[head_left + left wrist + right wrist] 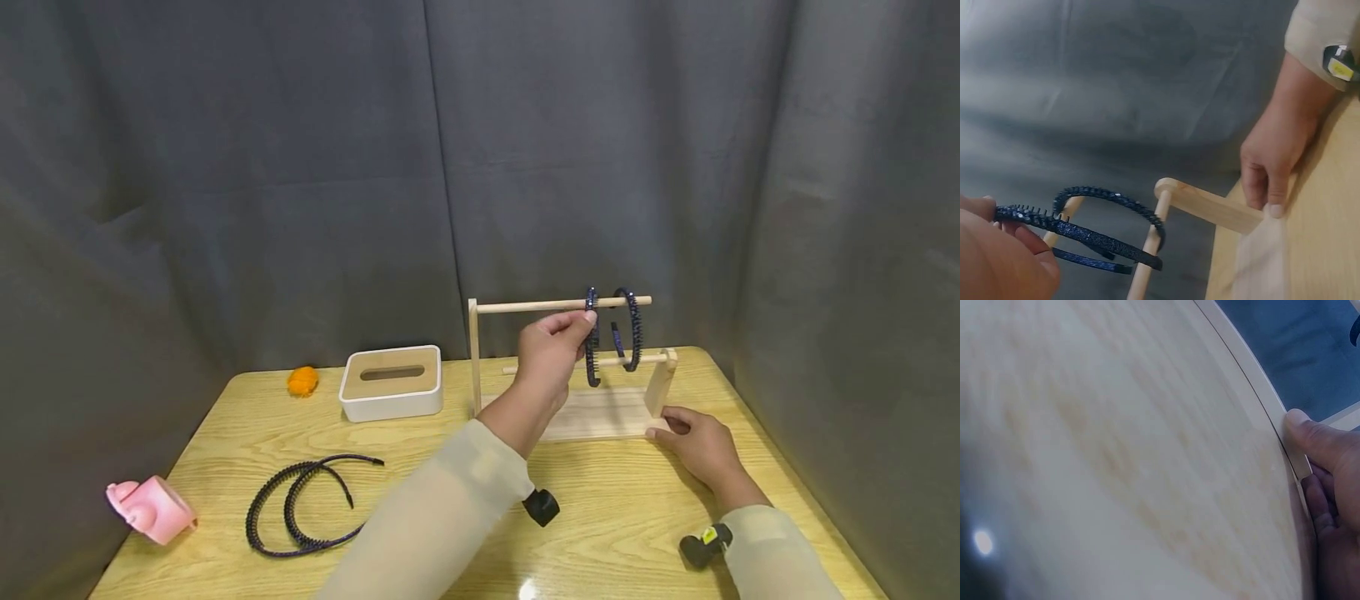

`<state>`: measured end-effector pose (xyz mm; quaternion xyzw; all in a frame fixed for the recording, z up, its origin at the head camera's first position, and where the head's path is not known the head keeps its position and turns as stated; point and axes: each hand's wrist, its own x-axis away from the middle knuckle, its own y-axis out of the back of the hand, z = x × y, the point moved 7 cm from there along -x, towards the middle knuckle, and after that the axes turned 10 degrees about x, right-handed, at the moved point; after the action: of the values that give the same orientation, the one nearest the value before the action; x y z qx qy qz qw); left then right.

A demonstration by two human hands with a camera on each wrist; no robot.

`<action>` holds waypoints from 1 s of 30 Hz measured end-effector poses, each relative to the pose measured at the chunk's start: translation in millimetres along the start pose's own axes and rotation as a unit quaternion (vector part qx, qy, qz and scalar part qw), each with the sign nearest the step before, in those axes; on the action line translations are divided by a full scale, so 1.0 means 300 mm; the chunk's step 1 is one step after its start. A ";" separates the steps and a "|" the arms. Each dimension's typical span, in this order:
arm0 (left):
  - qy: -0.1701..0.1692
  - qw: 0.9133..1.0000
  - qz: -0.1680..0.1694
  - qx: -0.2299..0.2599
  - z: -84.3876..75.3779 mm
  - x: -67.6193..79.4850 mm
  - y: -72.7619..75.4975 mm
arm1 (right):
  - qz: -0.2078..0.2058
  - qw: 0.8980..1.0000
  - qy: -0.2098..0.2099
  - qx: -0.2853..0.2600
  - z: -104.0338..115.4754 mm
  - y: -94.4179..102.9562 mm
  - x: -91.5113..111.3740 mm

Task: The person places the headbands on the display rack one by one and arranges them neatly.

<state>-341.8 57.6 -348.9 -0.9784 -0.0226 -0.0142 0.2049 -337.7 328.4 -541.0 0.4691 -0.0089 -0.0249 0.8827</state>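
Observation:
In the head view my left hand (549, 354) pinches a dark blue toothed headband (592, 360) between thumb and fingers, at the upper rod of a wooden rack (600, 414). A second dark headband (636, 333) hangs on that rod, to the right of the held one. The left wrist view shows the held headband (1094, 237) reaching across to the other rod. My right hand (701, 450) grips the front right corner of the rack's base, thumb on top; the right wrist view shows this thumb (1316, 437) on the edge.
Two more dark headbands (288, 492) lie overlapping on the table (420, 467) at left. Behind them stand a white tissue box (392, 407) with a wooden lid and a small orange object (303, 381). A pink cup-like object (157, 508) lies tilted near the left edge. Grey curtains (300, 183) surround the table.

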 end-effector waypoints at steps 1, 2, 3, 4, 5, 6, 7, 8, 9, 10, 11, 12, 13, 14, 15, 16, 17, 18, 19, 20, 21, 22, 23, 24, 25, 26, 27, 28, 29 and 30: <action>0.002 1.000 0.002 -0.002 0.008 0.004 -0.001 | 0.000 1.000 -0.001 -0.001 0.001 0.000 0.001; 0.002 1.000 0.004 -0.004 0.017 0.006 -0.001 | -0.001 1.000 -0.002 -0.002 0.001 -0.001 0.001; 0.002 1.000 0.004 -0.008 0.024 0.007 0.000 | -0.002 1.000 -0.002 -0.004 0.001 -0.001 0.000; 0.001 1.000 0.006 -0.013 0.032 0.007 0.001 | -0.003 1.000 -0.002 -0.004 0.001 -0.002 -0.001; 0.000 1.000 0.006 -0.019 0.039 0.008 0.002 | -0.004 1.000 -0.001 -0.004 0.000 -0.002 -0.001; -0.001 1.000 0.007 -0.028 0.046 0.008 0.002 | -0.004 1.000 -0.002 -0.004 -0.002 -0.003 -0.003; -0.002 0.999 0.008 -0.035 0.052 0.008 0.003 | -0.005 1.000 -0.001 -0.004 -0.004 -0.002 -0.005; -0.004 0.999 0.009 -0.043 0.059 0.008 0.002 | -0.005 1.000 -0.002 -0.004 -0.007 -0.001 -0.006; -0.005 0.999 0.010 -0.052 0.066 0.007 0.002 | -0.005 1.000 -0.002 -0.002 -0.007 0.000 -0.007; -0.007 0.998 0.012 -0.060 0.072 0.008 0.002 | -0.005 1.000 -0.002 -0.001 -0.010 0.001 -0.008; -0.008 0.997 0.013 -0.069 0.079 0.008 0.002 | -0.004 1.000 -0.002 0.000 -0.010 0.003 -0.008; -0.009 0.997 0.014 -0.078 0.084 0.008 0.003 | -0.005 1.000 -0.003 0.000 -0.010 0.005 -0.007; -0.011 0.996 0.015 -0.085 0.090 0.009 0.003 | -0.005 1.000 -0.002 0.002 -0.010 0.007 -0.007; -0.013 0.996 0.016 -0.092 0.095 0.009 0.004 | -0.005 1.000 -0.003 0.002 -0.010 0.008 -0.005; -0.015 0.995 0.017 -0.098 0.099 0.009 0.005 | -0.004 1.000 -0.002 0.003 -0.009 0.008 -0.004; -0.017 0.995 0.018 -0.101 0.103 0.009 0.005 | -0.004 1.000 -0.003 0.003 -0.009 0.009 -0.003; -0.019 0.994 0.020 -0.106 0.107 0.008 0.005 | -0.004 1.000 -0.004 0.004 -0.008 0.009 -0.001; -0.021 0.993 0.022 -0.110 0.110 0.006 0.005 | -0.005 1.000 -0.005 0.004 -0.007 0.008 0.001; -0.022 0.993 0.023 -0.113 0.114 0.004 0.005 | -0.005 1.000 -0.005 0.005 -0.007 0.007 0.003; -0.023 0.993 0.024 -0.117 0.116 0.001 0.006 | -0.005 1.000 -0.006 0.006 -0.006 0.007 0.005; -0.024 0.992 0.024 -0.122 0.118 -0.002 0.008 | -0.006 1.000 -0.006 0.006 -0.006 0.007 0.006; -0.025 0.991 0.024 -0.126 0.120 -0.006 0.009 | -0.008 1.000 -0.006 0.006 -0.006 0.006 0.006; -0.026 0.991 0.022 -0.130 0.120 -0.010 0.012 | -0.008 1.000 -0.005 0.006 -0.006 0.005 0.007; -0.027 0.990 0.021 -0.133 0.121 -0.016 0.015 | -0.009 1.000 -0.003 0.008 -0.005 0.005 0.007; -0.027 0.990 0.020 -0.135 0.122 -0.021 0.018 | -0.010 1.000 -0.001 0.008 -0.005 0.004 0.007; -0.029 0.990 0.020 -0.136 0.123 -0.026 0.021 | -0.010 1.000 0.001 0.010 -0.004 0.003 0.006; -0.029 0.990 0.020 -0.137 0.123 -0.032 0.024 | -0.011 1.000 0.003 0.011 -0.004 0.002 0.004; -0.029 0.990 0.020 -0.137 0.125 -0.037 0.026 | -0.012 1.000 0.004 0.012 -0.003 0.002 0.003; -0.028 0.990 0.021 -0.137 0.126 -0.042 0.029 | -0.014 1.000 0.006 0.014 -0.002 0.003 0.002; -0.028 0.990 0.022 -0.138 0.127 -0.046 0.030 | -0.014 1.000 0.007 0.016 0.001 0.003 0.001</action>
<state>-354.4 64.1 -387.8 -0.9976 -0.0048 0.0149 0.0670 -337.4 328.8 -540.1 0.4830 0.0037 -0.0339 0.8750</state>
